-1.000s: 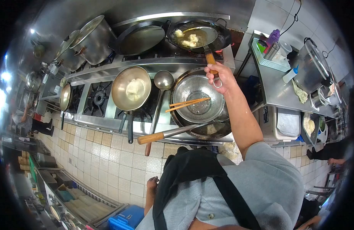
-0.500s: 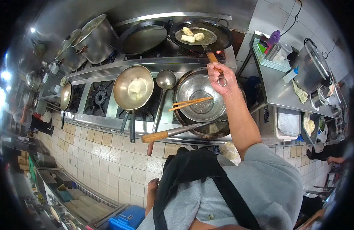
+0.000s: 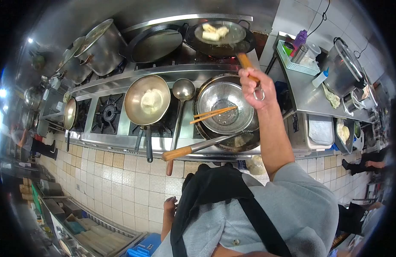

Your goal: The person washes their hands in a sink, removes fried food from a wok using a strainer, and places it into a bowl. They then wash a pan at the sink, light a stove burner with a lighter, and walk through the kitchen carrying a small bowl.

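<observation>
My right hand (image 3: 257,88) grips the wooden handle of a round skimmer (image 3: 220,33), which is tilted over the rear right black wok (image 3: 245,48). Three pale pieces of food (image 3: 214,32) lie on the skimmer, slightly blurred. Down at my side, away from the stove, hangs my left hand (image 3: 170,204), its fingers small and partly curled. Below the right hand, a pair of chopsticks (image 3: 213,114) rests across a metal strainer (image 3: 206,98) set on a large pan (image 3: 243,141).
A pan (image 3: 132,100) with pale contents and a ladle (image 3: 183,90) sit left of the strainer. Another wok (image 3: 157,47) and tall pots (image 3: 101,53) stand behind. A steel side table (image 3: 305,94) holds a basket and bottles. Other people are at both edges.
The skimmer with the food has risen and shifted a little, now blurred by motion. My right hand has moved slightly to the right. The view has shifted slightly.
</observation>
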Motion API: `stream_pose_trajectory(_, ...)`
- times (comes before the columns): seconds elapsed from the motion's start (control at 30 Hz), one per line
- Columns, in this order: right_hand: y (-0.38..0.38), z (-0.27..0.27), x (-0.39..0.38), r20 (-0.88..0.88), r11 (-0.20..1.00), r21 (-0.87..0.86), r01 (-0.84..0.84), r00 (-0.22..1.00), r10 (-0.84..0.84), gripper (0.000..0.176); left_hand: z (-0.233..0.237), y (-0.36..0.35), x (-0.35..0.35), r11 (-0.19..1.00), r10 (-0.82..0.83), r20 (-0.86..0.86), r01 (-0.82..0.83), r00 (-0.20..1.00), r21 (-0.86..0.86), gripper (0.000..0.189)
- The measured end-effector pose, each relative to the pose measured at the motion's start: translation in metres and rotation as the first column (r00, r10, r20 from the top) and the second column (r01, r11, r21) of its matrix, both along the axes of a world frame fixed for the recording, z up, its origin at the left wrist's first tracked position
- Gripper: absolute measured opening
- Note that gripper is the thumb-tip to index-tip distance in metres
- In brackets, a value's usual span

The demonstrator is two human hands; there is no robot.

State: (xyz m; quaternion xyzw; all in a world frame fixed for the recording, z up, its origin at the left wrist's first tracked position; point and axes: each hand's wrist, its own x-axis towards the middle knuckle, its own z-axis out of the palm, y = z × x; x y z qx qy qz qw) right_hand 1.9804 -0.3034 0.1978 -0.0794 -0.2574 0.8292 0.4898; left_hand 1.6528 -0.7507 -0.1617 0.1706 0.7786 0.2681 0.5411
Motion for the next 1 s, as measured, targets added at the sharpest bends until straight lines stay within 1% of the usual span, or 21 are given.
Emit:
stream_pose_trajectory(0.03, 0.001, 0.007, 0.003, 0.002, 0.999, 0.051, -0.016, 1.000, 0.016, 0.016, -0.003, 0.002, -0.001, 0.987, 0.140, 0.065, -0.134, 0.988, -0.094, 0.044)
stream_pose_trajectory(0.07, 0.003, 0.016, 0.002, 0.009, 0.993, 0.112, 0.046, 0.999, -0.047, 0.018, -0.004, 0.004, -0.003, 0.947, 0.280, 0.113, -0.255, 0.953, -0.194, 0.044)
stream_pose_trajectory(0.1, 0.002, 0.027, 0.000, 0.009, 0.992, 0.111, 0.056, 0.998, -0.058, 0.018, 0.001, 0.006, -0.005, 0.950, 0.269, 0.112, -0.245, 0.956, -0.194, 0.044)
stream_pose_trajectory(0.17, 0.002, 0.044, -0.004, 0.035, 0.967, 0.238, 0.092, 0.994, -0.103, 0.019, 0.010, 0.008, -0.009, 0.955, 0.233, 0.096, -0.209, 0.968, -0.211, 0.044)
stream_pose_trajectory(0.2, 0.002, 0.047, -0.005, 0.083, 0.961, 0.250, 0.122, 0.986, -0.147, 0.020, 0.005, 0.005, -0.014, 0.956, 0.228, 0.097, -0.204, 0.969, -0.211, 0.044)
stream_pose_trajectory(0.23, -0.001, 0.047, -0.008, 0.084, 0.960, 0.250, 0.127, 0.985, -0.152, 0.020, -0.014, -0.005, -0.024, 0.992, 0.002, 0.026, 0.001, 1.000, -0.123, 0.044)
stream_pose_trajectory(0.3, -0.007, 0.042, -0.013, 0.150, 0.959, 0.205, 0.194, 0.962, -0.227, 0.022, -0.008, -0.001, -0.027, 0.974, -0.223, -0.060, 0.220, 0.973, -0.048, 0.044)
stream_pose_trajectory(0.33, -0.011, 0.039, -0.015, 0.165, 0.963, 0.184, 0.197, 0.960, -0.228, 0.022, -0.007, 0.003, -0.027, 0.994, -0.001, 0.024, 0.003, 1.000, -0.106, 0.044)
stream_pose_trajectory(0.37, -0.009, 0.031, -0.016, 0.167, 0.962, 0.187, 0.198, 0.959, -0.230, 0.022, -0.002, 0.007, -0.026, 0.961, 0.226, 0.093, -0.207, 0.970, -0.181, 0.044)
stream_pose_trajectory(0.4, -0.005, 0.020, -0.015, 0.178, 0.969, 0.153, 0.193, 0.959, -0.220, 0.023, -0.003, 0.006, -0.028, 0.962, 0.223, 0.096, -0.203, 0.970, -0.181, 0.044)
stream_pose_trajectory(0.5, -0.011, -0.002, -0.011, 0.212, 0.971, 0.101, 0.217, 0.949, -0.234, 0.015, -0.014, 0.003, -0.045, 0.984, 0.136, 0.093, -0.124, 0.986, -0.129, 0.045)
stream_pose_trajectory(0.53, -0.022, -0.010, -0.008, 0.220, 0.974, 0.092, 0.206, 0.950, -0.222, 0.014, -0.022, -0.001, -0.053, 0.998, -0.031, 0.038, 0.034, 0.999, -0.059, 0.045)
stream_pose_trajectory(0.57, -0.037, -0.017, -0.005, 0.231, 0.978, 0.076, 0.196, 0.950, -0.209, 0.014, -0.030, -0.005, -0.061, 0.992, -0.121, 0.014, 0.121, 0.993, -0.037, 0.045)
stream_pose_trajectory(0.6, -0.056, -0.019, -0.002, 0.226, 0.983, 0.060, 0.171, 0.957, -0.180, 0.021, -0.035, -0.008, -0.067, 0.979, -0.205, -0.016, 0.205, 0.979, -0.014, 0.045)
stream_pose_trajectory(0.63, -0.077, -0.018, 0.001, 0.235, 0.982, 0.048, 0.183, 0.954, -0.189, 0.021, -0.041, -0.010, -0.074, 0.965, -0.261, -0.004, 0.261, 0.965, -0.035, 0.044)
stream_pose_trajectory(0.7, -0.121, -0.013, 0.006, 0.234, 0.980, 0.024, 0.197, 0.952, -0.197, 0.038, -0.045, -0.012, -0.083, 0.941, -0.329, 0.022, 0.330, 0.944, -0.071, 0.044)
stream_pose_trajectory(0.77, -0.162, -0.015, 0.015, 0.255, 0.977, 0.002, 0.214, 0.944, -0.208, 0.043, -0.052, -0.010, -0.092, 0.886, -0.449, 0.016, 0.447, 0.894, -0.123, 0.042)
stream_pose_trajectory(0.83, -0.201, -0.022, 0.026, 0.275, 0.972, -0.016, 0.234, 0.936, -0.220, 0.047, -0.059, -0.004, -0.100, 0.863, -0.492, 0.028, 0.492, 0.870, -0.114, 0.039)
stream_pose_trajectory(0.93, -0.253, -0.037, 0.042, 0.258, 0.982, -0.083, 0.169, 0.955, -0.143, 0.056, -0.056, 0.023, -0.098, 0.863, -0.472, 0.050, 0.473, 0.880, -0.177, 0.031)
stream_pose_trajectory(0.97, -0.269, -0.041, 0.047, 0.281, 0.975, -0.141, 0.174, 0.951, -0.129, 0.058, -0.049, 0.044, -0.088, 0.865, -0.372, 0.083, 0.377, 0.925, -0.330, 0.029)
stream_pose_trajectory(1.0, -0.281, -0.045, 0.051, 0.302, 0.964, -0.198, 0.178, 0.947, -0.113, 0.061, -0.064, 0.055, -0.090, 0.783, -0.578, 0.017, 0.561, 0.816, -0.269, 0.028)
